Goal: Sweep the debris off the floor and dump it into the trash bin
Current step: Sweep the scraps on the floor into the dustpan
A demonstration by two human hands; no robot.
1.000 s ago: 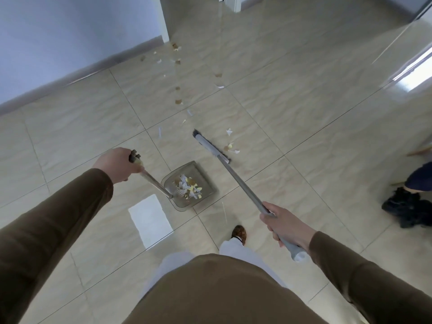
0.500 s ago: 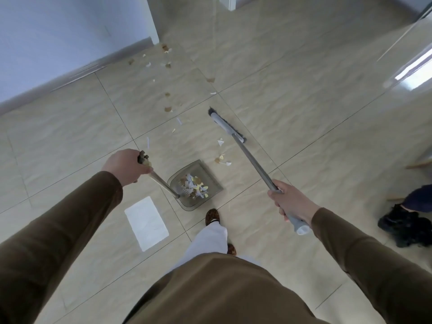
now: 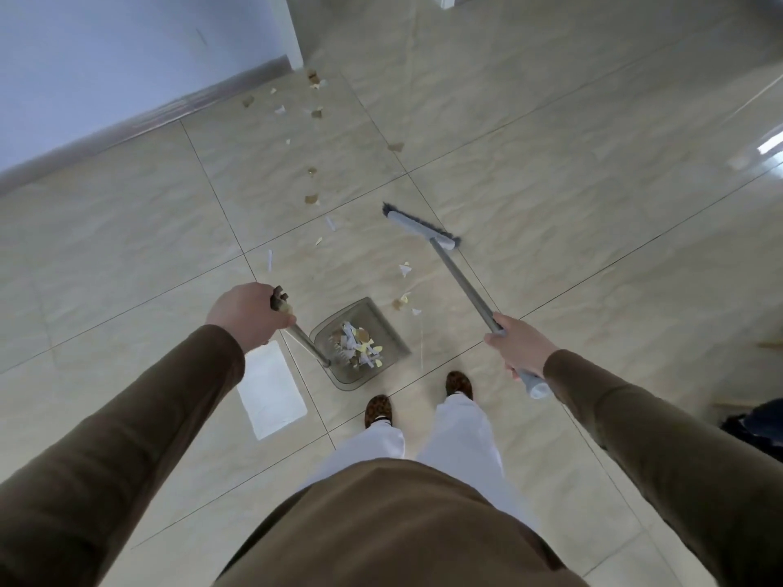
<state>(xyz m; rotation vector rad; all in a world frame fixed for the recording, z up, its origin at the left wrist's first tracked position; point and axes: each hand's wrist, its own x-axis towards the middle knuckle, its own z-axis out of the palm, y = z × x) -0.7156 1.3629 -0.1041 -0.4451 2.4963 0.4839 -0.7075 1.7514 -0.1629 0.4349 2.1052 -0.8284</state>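
Glossy beige marble-look floor tiles [image 3: 572,171] with thin dark grout lines run up to a pale blue-white wall [image 3: 106,48] with a grey skirting board [image 3: 140,120]. The left hand [image 3: 248,315] is curled round the dustpan's long handle; the translucent dustpan [image 3: 360,345] sits on the floor just ahead of the feet, holding paper scraps. The right hand [image 3: 519,347] grips the broom [image 3: 449,256] shaft, its head on the tiles beyond the pan. Loose debris [image 3: 313,114] trails from the pan toward the wall corner. A bright rectangular reflection [image 3: 271,389] lies beside the pan.
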